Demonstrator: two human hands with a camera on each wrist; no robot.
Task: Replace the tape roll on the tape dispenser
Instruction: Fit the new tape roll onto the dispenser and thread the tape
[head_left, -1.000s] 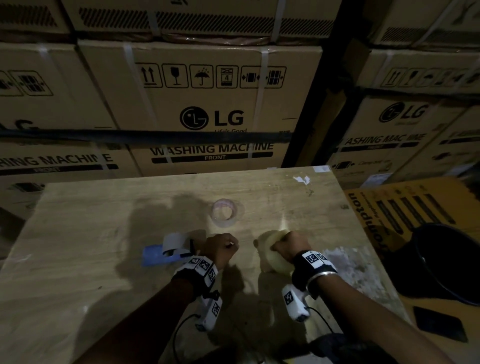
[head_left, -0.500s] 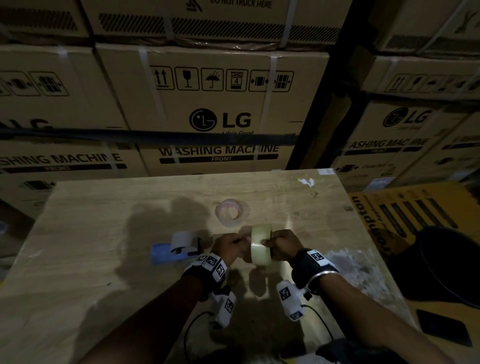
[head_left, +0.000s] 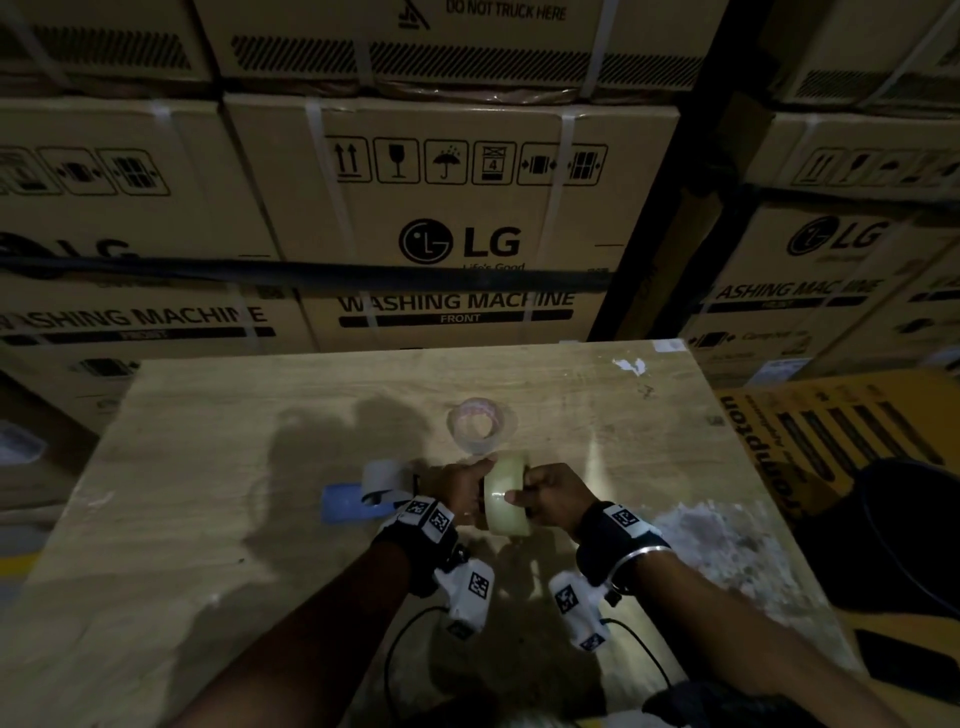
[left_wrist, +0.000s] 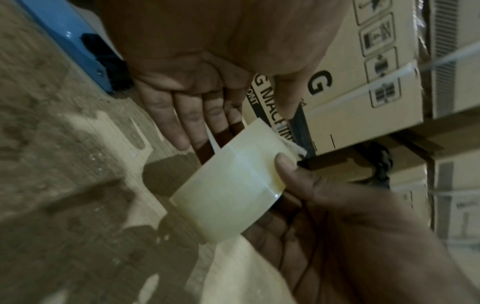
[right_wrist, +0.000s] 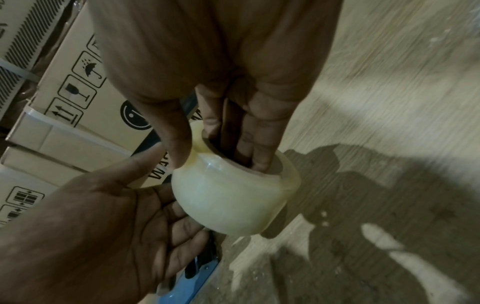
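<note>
A full, pale yellowish tape roll (head_left: 506, 501) stands on edge just above the wooden table (head_left: 208, 519), between both hands. My right hand (head_left: 543, 491) pinches it, fingers (right_wrist: 255, 152) inside the core and thumb on the outer face of the tape roll (right_wrist: 233, 201). My left hand (head_left: 460, 493) lies with straight fingers (left_wrist: 197, 119) against the opposite side of the tape roll (left_wrist: 228, 189). The blue tape dispenser (head_left: 348, 506) lies on the table just left of my left hand, with a grey flap curling up from it. The dispenser (left_wrist: 70, 41) also shows behind the left palm.
An empty clear tape core (head_left: 478, 423) lies on the table just beyond the hands. Stacked cardboard boxes (head_left: 457, 208) wall off the far edge. A yellow box (head_left: 831, 415) and a black bin (head_left: 893, 530) stand to the right. Cables trail off the wrist cameras.
The roll lay under my right hand a second ago; it now stands on edge, raised between the hands. My left hand left the dispenser's side and came against the roll.
</note>
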